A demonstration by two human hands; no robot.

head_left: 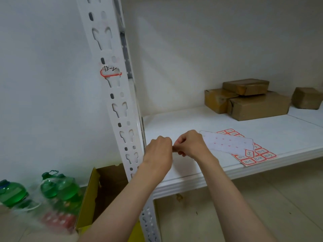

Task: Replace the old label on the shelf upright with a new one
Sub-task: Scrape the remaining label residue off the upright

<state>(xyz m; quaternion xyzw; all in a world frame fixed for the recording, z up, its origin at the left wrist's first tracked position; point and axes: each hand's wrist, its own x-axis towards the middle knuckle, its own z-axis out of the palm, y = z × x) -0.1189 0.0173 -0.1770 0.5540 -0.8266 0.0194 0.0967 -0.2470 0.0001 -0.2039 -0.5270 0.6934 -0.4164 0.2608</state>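
White wall fills the background behind a white metal shelf (227, 137), seen from the head camera looking down. At ten o'clock from the hands a slotted white upright (111, 88) rises, leaning toward twelve o'clock, and on it sits the old label (110, 72), red-bordered with handwritten figures, its upper part torn or peeled so that only the lower border is whole. Both hands meet just above the shelf's front left corner, close beside the upright. The left hand (158, 152) has its fingers curled, and the right hand (191, 144) is curled too; between their fingertips they pinch something small, too small and hidden to name. At three o'clock from the hands lies a sheet of labels (257, 154), red-bordered and handwritten, flat on the shelf near its front edge, with a pale backing sheet (227, 142) lying partly over it. At one o'clock, toward the back of the shelf, stand brown boxes (253, 102), one stacked on two others and another apart at the right edge. At seven o'clock, on the floor, stand green bottles (57, 187), blurred, beside an open yellow carton (89, 198) that touches the foot of the upright.
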